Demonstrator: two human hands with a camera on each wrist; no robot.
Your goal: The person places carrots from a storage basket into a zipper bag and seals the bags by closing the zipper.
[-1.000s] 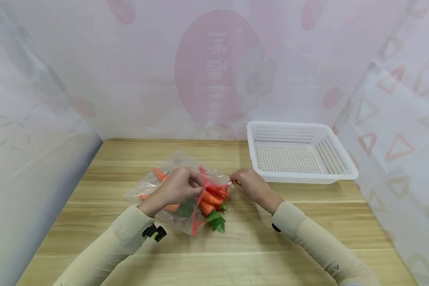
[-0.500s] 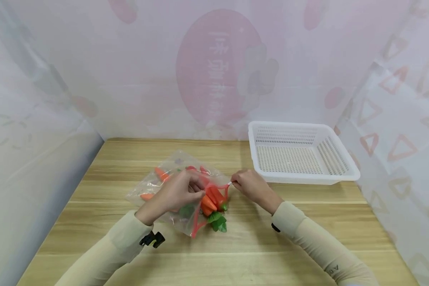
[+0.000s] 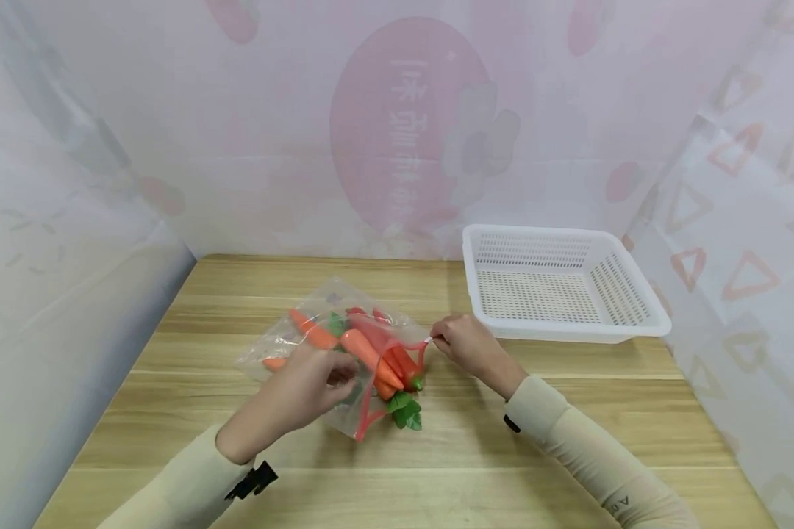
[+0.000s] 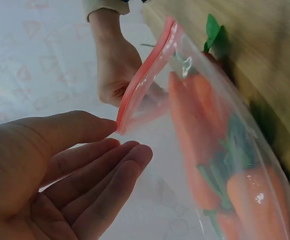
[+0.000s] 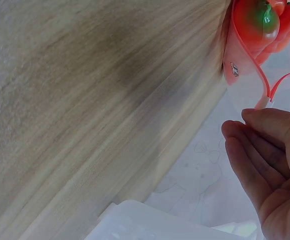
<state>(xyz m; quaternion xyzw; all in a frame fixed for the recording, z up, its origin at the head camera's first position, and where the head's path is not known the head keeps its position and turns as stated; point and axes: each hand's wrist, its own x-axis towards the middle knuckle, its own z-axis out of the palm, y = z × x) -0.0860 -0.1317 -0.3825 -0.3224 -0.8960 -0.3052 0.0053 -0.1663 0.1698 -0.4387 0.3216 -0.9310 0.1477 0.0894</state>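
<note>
A clear zip bag (image 3: 334, 290) with a red zip edge lies on the table, its mouth toward the right. Carrots (image 3: 360, 345), a red pepper (image 3: 410, 367) and green leaves (image 3: 405, 411) show in it; the leaves reach out at the mouth. My right hand (image 3: 468, 345) pinches the white zip slider (image 5: 264, 102) at the far corner of the mouth. Over the bag's near left part hovers my left hand (image 3: 307, 389), thumb and fingers slightly apart. In the left wrist view its thumb tip overlaps the raised zip edge (image 4: 140, 82); contact is hard to tell.
A white perforated plastic basket (image 3: 565, 325) stands at the back right of the wooden table (image 3: 523, 470), just beyond my right hand. Patterned white sheets (image 3: 251, 147) enclose the table at the back and both sides.
My left hand has drawn back toward the lower left, away from the bag's mouth, uncovering more of the carrots. My right hand stays at the slider.
</note>
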